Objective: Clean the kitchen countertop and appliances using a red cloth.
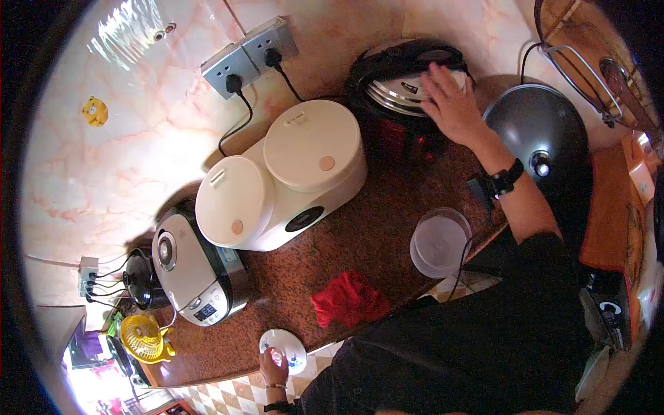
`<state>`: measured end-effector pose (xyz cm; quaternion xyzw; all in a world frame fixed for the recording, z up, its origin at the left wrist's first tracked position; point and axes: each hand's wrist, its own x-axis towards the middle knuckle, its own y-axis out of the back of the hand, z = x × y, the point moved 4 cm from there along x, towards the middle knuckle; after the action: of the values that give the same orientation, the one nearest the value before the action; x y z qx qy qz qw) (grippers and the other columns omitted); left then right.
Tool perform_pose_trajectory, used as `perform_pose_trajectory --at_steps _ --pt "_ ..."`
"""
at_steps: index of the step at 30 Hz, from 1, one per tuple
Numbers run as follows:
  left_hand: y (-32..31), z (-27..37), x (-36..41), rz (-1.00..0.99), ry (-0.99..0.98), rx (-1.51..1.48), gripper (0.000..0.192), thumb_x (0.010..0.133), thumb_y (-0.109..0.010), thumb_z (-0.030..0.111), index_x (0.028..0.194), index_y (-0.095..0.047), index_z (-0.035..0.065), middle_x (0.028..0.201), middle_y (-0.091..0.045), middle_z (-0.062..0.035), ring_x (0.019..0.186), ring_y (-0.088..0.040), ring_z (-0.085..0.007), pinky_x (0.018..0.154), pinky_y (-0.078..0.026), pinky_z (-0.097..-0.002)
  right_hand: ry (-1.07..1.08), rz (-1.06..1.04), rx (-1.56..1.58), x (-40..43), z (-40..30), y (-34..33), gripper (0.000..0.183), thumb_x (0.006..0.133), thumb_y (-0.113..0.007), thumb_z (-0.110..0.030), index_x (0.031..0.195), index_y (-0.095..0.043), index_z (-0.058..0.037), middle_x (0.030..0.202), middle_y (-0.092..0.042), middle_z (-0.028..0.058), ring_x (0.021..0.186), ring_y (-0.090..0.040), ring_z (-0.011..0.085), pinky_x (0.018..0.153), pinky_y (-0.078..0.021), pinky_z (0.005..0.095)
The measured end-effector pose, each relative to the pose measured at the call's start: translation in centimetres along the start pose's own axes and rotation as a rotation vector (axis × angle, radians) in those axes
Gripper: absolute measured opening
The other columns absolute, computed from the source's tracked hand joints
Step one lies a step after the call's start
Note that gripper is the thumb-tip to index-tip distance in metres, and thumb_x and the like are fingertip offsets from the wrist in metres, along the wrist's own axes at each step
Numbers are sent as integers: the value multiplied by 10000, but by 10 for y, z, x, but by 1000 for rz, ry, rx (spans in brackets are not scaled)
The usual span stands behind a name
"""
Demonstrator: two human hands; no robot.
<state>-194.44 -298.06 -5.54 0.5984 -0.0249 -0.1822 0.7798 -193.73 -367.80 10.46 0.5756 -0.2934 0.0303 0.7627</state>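
At the counter's front edge, my left hand point(274, 367) grips the knob of a white ceramic lid point(291, 349) with blue flowers. My right hand point(452, 104), fingers spread, is at the shiny metal front part of a black appliance point(381, 83) by the wall; whether it touches the appliance cannot be told. A crumpled red cloth point(350, 300) lies on the speckled brown countertop point(290, 280) between the two arms. Nearer my right forearm stands a clear round plastic container point(441, 243).
A cream double-lidded appliance point(311, 145), a rice cooker point(192, 270), a black pot point(140, 280) and a yellow fan point(142, 340) line the wall side. Right of my right hand is a large dark domed lid point(537, 129). Cords run to wall sockets point(249, 54).
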Motion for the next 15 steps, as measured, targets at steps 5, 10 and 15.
perform_pose_trajectory --at_steps 5,10,15 --pt "-6 -9 -3 64 -77 47 388 695 -657 147 1056 -532 77 917 -524 -160 749 -565 -318 654 -491 -394 -18 -39 166 -4 -3 -4 618 895 -484 -390 1403 -258 -119 1469 -231 111 1350 -233 301 1044 -193 595" --pt "-3 -2 -4 12 -12 -1 396 694 -657 132 1063 -524 74 920 -517 -151 768 -558 -319 661 -487 -395 -3 -12 119 -5 2 -7 608 889 -488 -396 1387 -288 -109 1445 -279 123 1330 -276 306 1023 -217 619" --pt "-13 -17 -5 9 32 -12 407 689 -658 124 1066 -516 67 942 -507 -156 817 -544 -328 692 -478 -404 -43 53 95 -10 8 3 483 928 -451 -324 1373 -353 -164 1474 -241 50 1356 -238 249 1061 -146 578"
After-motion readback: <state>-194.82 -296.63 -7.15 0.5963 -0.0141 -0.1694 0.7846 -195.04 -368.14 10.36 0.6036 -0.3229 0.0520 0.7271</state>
